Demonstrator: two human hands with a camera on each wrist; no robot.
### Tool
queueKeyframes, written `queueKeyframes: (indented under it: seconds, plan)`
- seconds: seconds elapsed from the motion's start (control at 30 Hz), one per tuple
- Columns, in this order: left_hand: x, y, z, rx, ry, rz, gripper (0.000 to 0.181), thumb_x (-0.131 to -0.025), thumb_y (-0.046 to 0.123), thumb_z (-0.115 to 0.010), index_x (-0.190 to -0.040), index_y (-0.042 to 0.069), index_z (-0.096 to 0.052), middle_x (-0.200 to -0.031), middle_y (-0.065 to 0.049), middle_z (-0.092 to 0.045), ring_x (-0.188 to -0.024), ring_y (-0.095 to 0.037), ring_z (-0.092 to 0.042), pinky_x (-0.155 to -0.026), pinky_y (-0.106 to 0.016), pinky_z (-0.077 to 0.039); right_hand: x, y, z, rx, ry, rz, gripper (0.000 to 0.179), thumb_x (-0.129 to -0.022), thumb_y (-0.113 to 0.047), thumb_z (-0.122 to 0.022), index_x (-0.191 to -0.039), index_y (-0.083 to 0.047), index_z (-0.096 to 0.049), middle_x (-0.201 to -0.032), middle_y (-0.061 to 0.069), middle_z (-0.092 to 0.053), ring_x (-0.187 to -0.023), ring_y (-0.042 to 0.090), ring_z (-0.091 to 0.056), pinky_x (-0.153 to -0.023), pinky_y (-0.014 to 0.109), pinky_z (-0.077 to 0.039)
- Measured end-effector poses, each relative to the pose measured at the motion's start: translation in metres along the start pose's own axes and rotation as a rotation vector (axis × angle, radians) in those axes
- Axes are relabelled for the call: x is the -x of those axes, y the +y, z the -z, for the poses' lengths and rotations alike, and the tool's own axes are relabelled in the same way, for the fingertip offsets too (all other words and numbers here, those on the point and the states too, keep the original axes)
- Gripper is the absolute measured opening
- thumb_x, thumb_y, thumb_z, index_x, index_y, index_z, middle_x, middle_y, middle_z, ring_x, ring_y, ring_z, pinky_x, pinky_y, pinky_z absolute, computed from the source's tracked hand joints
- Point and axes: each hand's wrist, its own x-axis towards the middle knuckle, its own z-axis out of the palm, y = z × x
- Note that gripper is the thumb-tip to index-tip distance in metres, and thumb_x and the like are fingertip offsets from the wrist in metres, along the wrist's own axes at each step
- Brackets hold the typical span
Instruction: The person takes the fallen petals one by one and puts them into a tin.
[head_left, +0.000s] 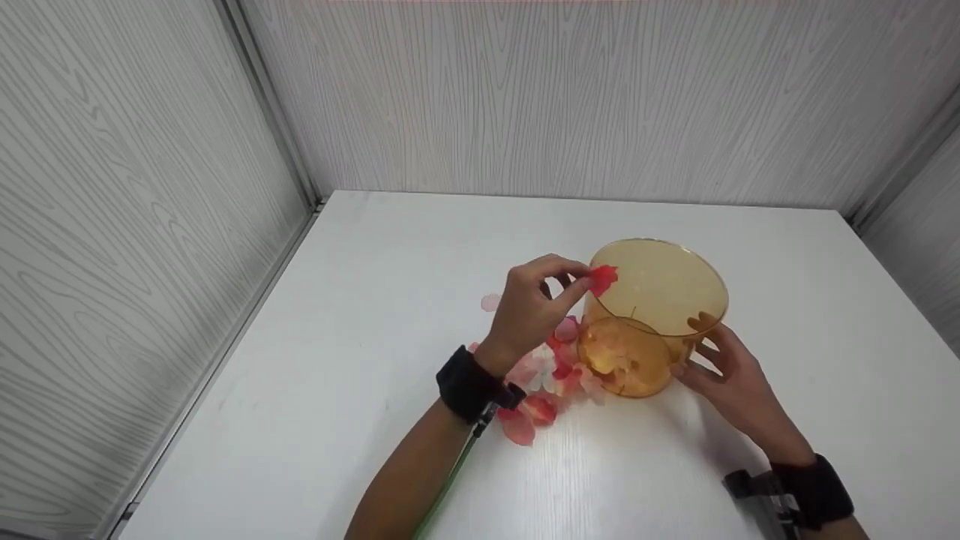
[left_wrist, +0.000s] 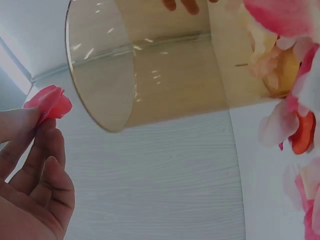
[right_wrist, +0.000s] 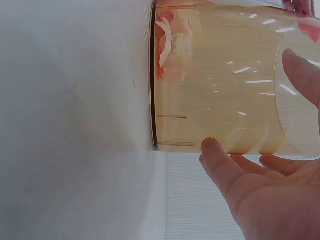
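An amber see-through container [head_left: 637,337] stands on the white table with its round mouth upward. Pale petals [right_wrist: 175,50] lie inside at its bottom. My left hand [head_left: 536,304] pinches a red petal [head_left: 602,280] between thumb and fingertips at the left of the container's rim; the left wrist view shows this petal [left_wrist: 52,102] just outside the mouth. With thumb and fingers spread round its right side, my right hand [head_left: 731,382] holds the container. Beside the container's left side lies a loose pile of pink, red and white petals [head_left: 540,409], partly hidden by my left wrist.
One pale petal [head_left: 490,302] lies apart, left of the pile. Wood-grain panels [head_left: 525,97] rise behind the table [head_left: 360,300] and along both sides. Black straps [head_left: 469,384] with small cameras are on both wrists, and a green cable [head_left: 454,469] runs along the left forearm.
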Motion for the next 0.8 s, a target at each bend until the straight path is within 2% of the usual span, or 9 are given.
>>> queueKeyframes:
  seconds: [0.17, 0.37, 0.5, 0.67, 0.8]
  plan:
    - [0.003, 0.001, -0.017, -0.038, -0.034, -0.021, 0.018, -0.096, 0.017, -0.074, -0.109, 0.006, -0.078, -0.098, -0.006, -0.078, -0.086, -0.013, -0.067, -0.072, -0.018, -0.056, 0.001, 0.001, -0.001, -0.008, 0.0, -0.002, 0.084, -0.095, -0.005, -0.072, -0.164, -0.013, -0.024, -0.166, 0.01, -0.025, -0.151, 0.049, -0.026, -0.099, 0.012, -0.051]
    - [0.005, 0.003, -0.023, -0.132, -0.115, -0.042, 0.018, -0.098, 0.019, -0.072, -0.11, 0.008, -0.078, -0.098, -0.005, -0.078, -0.087, -0.011, -0.067, -0.08, -0.013, -0.056, 0.001, 0.0, -0.002, -0.007, 0.007, -0.011, 0.083, -0.096, -0.006, -0.072, -0.163, -0.012, -0.024, -0.166, 0.011, -0.025, -0.152, 0.049, -0.025, -0.097, 0.011, -0.051]
    - [0.005, 0.003, -0.02, -0.134, -0.152, -0.058, 0.019, -0.098, 0.019, -0.072, -0.111, 0.007, -0.077, -0.1, -0.006, -0.077, -0.089, -0.013, -0.068, -0.083, -0.014, -0.056, 0.0, 0.0, -0.001, -0.007, 0.002, -0.017, 0.083, -0.096, -0.008, -0.072, -0.163, -0.015, -0.025, -0.168, 0.01, -0.022, -0.153, 0.048, -0.025, -0.098, 0.011, -0.051]
    - [0.002, 0.001, -0.009, -0.146, -0.185, -0.077, 0.02, -0.099, 0.017, -0.07, -0.113, 0.005, -0.075, -0.102, -0.008, -0.076, -0.092, -0.018, -0.068, -0.084, -0.019, -0.056, 0.0, 0.002, -0.001, -0.022, 0.006, 0.005, 0.084, -0.095, -0.004, -0.072, -0.164, -0.014, -0.025, -0.165, 0.009, -0.027, -0.151, 0.049, -0.025, -0.099, 0.013, -0.051]
    - [0.0, -0.005, 0.007, -0.184, -0.206, -0.02, 0.021, -0.098, 0.017, -0.07, -0.116, 0.005, -0.074, -0.107, -0.008, -0.076, -0.092, -0.018, -0.068, -0.086, -0.022, -0.058, 0.0, 0.003, 0.0, -0.018, 0.013, 0.026, 0.085, -0.095, -0.001, -0.071, -0.164, -0.013, -0.024, -0.162, 0.008, -0.031, -0.15, 0.049, -0.026, -0.1, 0.013, -0.051]
